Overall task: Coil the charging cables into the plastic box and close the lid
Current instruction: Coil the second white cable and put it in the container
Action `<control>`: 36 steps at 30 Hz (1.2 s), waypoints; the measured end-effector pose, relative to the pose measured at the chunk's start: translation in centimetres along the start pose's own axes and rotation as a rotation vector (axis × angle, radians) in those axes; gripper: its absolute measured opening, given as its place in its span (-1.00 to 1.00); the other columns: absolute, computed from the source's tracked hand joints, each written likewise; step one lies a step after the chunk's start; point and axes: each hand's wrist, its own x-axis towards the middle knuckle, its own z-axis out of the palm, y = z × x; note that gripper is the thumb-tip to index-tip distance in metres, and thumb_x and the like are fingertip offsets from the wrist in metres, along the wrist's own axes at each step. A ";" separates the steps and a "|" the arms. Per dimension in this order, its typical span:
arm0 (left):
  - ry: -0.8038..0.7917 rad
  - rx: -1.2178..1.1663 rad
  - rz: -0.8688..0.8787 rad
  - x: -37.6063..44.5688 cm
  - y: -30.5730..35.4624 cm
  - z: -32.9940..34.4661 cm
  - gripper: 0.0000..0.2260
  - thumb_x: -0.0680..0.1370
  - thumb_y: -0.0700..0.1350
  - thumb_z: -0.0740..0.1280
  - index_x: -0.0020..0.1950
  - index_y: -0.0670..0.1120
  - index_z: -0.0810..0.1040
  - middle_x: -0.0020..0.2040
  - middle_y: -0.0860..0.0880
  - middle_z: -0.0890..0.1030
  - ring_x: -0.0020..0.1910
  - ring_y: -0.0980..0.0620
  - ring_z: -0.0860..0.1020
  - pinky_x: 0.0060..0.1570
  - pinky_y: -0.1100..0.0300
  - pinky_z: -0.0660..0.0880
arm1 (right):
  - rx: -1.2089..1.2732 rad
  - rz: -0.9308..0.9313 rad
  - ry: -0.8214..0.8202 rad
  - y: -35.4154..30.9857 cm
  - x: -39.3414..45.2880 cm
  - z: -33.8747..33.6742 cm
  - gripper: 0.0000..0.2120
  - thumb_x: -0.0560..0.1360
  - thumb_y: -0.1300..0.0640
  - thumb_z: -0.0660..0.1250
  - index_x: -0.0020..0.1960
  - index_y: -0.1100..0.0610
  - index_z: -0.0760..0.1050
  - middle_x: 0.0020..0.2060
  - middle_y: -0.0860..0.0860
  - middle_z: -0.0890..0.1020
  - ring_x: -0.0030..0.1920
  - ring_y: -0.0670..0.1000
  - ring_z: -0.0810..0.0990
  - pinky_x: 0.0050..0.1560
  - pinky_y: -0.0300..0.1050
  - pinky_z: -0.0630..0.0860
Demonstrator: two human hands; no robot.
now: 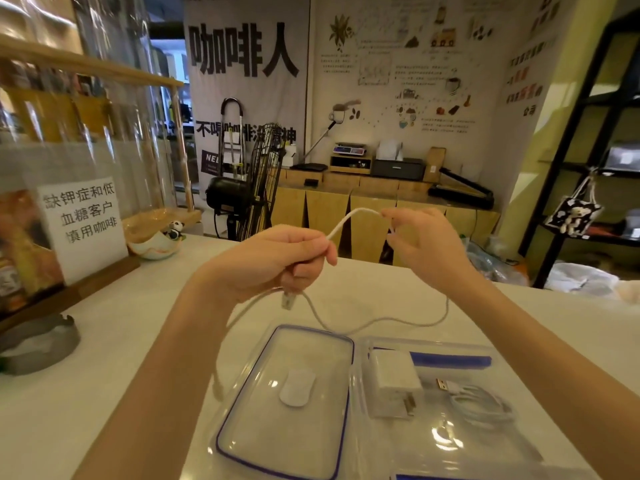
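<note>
A thin white charging cable (pixel 346 221) arcs between both hands above the bench (pixel 104 375). The left hand (pixel 277 258) is the clenched grip, fist closed around the cable, its USB plug (pixel 288 300) dangling just beneath. The right hand (pixel 426 240) pinches the cable further along; from there the slack droops below both grips. Beneath them lies one clear plastic box (pixel 450 441) holding one white charger (pixel 394 379) and a second, coiled cable (pixel 481 403). Beside it, under the left grip, rests one blue-rimmed lid (pixel 242 403). Far left, a sign (pixel 83 223) reads "缺钾症和低血糖客户慎用咖啡".
</note>
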 end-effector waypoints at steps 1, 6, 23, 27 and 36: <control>0.007 -0.043 0.014 0.4 -0.1 0.4 -0.77 0.53 -0.09 0.11 -0.18 -0.13 0.50 -0.51 0.06 0.39 -0.56 0.14 0.30 -0.51 0.35 0.27 | 0.034 -0.057 -0.006 -0.7 -0.2 0.0 -0.59 0.50 0.17 0.26 0.33 0.04 0.34 0.18 0.03 0.55 0.25 0.07 0.39 0.16 -0.09 0.31; 0.053 -0.240 0.065 1.6 -0.4 2.4 -0.74 0.59 -0.12 0.04 -0.21 -0.11 0.43 -0.50 0.03 0.42 -0.56 0.13 0.37 -0.49 0.30 0.35 | 0.282 -0.378 -0.035 -4.3 -0.8 -0.8 -0.64 0.53 0.14 0.19 0.31 0.08 0.35 0.24 0.05 0.51 0.26 -0.06 0.38 0.27 -0.15 0.27; -0.051 0.373 -0.090 0.4 -0.6 1.5 -0.86 0.54 -0.15 0.20 -0.02 -0.09 0.54 -0.11 0.01 0.67 -0.02 0.03 0.62 0.07 0.18 0.53 | 0.015 -0.436 0.026 -3.7 -2.0 -0.8 -0.73 0.43 0.39 0.29 0.12 0.27 0.47 -0.06 0.17 0.64 -0.10 0.03 0.60 -0.02 -0.25 0.44; 0.014 0.048 0.050 0.7 -0.3 2.4 -0.76 0.52 -0.05 0.16 -0.05 -0.13 0.57 -0.24 -0.06 0.68 -0.14 -0.06 0.65 -0.04 0.13 0.58 | 0.205 -0.305 -0.051 -3.8 -1.7 -0.8 -0.83 0.55 0.26 0.12 0.09 0.19 0.44 -0.17 0.02 0.55 -0.19 -0.04 0.51 -0.17 -0.41 0.38; 0.086 -0.508 0.092 1.3 0.8 3.5 -0.61 0.44 0.02 0.16 0.06 -0.22 0.57 -0.36 -0.04 0.65 -0.42 0.10 0.57 -0.42 0.28 0.52 | 0.686 -0.123 -0.141 -4.1 -1.5 0.4 -0.79 0.56 0.23 0.10 0.00 -0.03 0.44 -0.27 0.04 0.54 -0.34 -0.04 0.51 -0.45 -0.18 0.46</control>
